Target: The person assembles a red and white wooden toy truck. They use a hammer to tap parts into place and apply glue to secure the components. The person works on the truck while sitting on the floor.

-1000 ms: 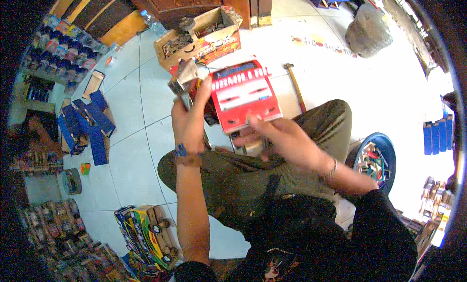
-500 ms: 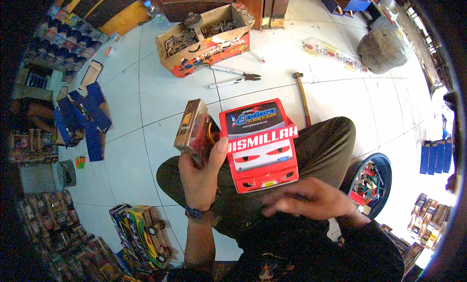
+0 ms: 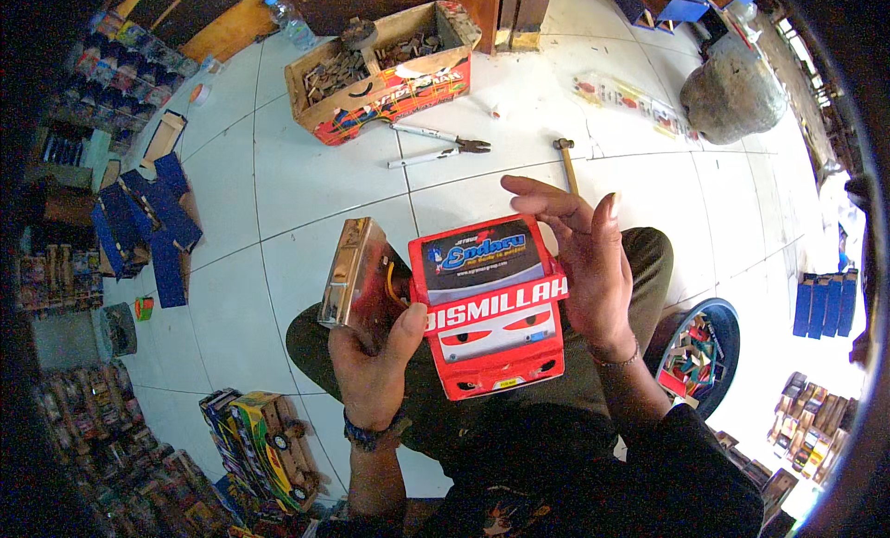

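My left hand (image 3: pixel 373 376) grips a red toy truck cab (image 3: pixel 501 369) above my lap, its thumb on the cab's left edge. The cab has a black sticker on its sloped top, a white lettered band, and painted eyes on the front. In the same hand, left of the cab, is a brown box-like piece (image 3: pixel 357 274) with a glossy edge and a yellow-orange loop beside it; how the two join is hidden. My right hand (image 3: pixel 593 269) is at the cab's upper right corner, fingers stretched and apart; whether its palm touches the cab I cannot tell.
Ahead stand a wooden box of small scraps (image 3: pixel 380 83), pliers (image 3: pixel 445 141) and a hammer (image 3: pixel 566 162). Blue pieces (image 3: pixel 153 213) and toy trucks (image 3: pixel 269 445) lie left. A dark tub (image 3: pixel 732 352) of coloured scraps and a large stone (image 3: pixel 732 97) are right.
My right hand has risen from below the cab to its upper right side, fingers spreading. The cab and brown piece have shifted slightly lower and left in my left hand.
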Action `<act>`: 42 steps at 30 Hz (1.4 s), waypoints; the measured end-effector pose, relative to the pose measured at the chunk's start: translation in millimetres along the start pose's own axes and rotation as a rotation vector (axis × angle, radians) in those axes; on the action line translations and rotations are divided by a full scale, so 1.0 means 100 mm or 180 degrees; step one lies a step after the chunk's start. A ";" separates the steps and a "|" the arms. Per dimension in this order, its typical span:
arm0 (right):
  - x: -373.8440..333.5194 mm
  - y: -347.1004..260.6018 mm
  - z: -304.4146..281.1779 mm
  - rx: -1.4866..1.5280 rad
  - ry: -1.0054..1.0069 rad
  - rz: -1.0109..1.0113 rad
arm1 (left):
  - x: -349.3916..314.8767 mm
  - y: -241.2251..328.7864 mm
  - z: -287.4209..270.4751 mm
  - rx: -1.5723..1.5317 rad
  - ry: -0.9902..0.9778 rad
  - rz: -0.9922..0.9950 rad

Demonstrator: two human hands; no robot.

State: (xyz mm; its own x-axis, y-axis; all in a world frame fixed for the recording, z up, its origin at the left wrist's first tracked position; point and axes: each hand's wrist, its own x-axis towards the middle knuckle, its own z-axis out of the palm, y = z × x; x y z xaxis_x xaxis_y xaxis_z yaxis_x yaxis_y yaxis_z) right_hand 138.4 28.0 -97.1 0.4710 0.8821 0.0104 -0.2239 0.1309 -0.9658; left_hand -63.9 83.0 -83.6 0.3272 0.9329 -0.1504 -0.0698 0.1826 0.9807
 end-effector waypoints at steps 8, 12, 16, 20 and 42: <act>-0.09 0.05 0.10 -0.0030 -0.0191 0.0200 | -0.07 -0.04 -0.12 0.0220 -0.0026 -0.0035; -0.11 0.14 0.09 0.0566 -0.0047 0.0411 | -0.07 -0.10 -0.24 0.0415 -0.0018 -0.0250; -0.09 0.16 0.07 0.0557 -0.0099 0.0351 | -0.16 -0.18 -0.48 0.0340 0.0115 -0.0913; -0.08 0.17 0.08 0.0602 -0.0151 0.0333 | -0.22 -0.31 -0.75 -0.0412 0.0292 -0.1419; -0.12 0.18 0.08 0.0510 -0.0012 0.0281 | 0.02 -0.35 -0.45 0.0405 -0.0513 0.0742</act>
State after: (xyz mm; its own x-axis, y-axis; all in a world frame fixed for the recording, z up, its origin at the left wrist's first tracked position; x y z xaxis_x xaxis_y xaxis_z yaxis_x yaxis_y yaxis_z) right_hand 121.4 23.2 -112.6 0.4403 0.8950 -0.0714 -0.3976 0.1231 -0.9093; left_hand -102.8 92.6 -123.6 0.4621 0.8820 0.0923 -0.0453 -0.0805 0.9957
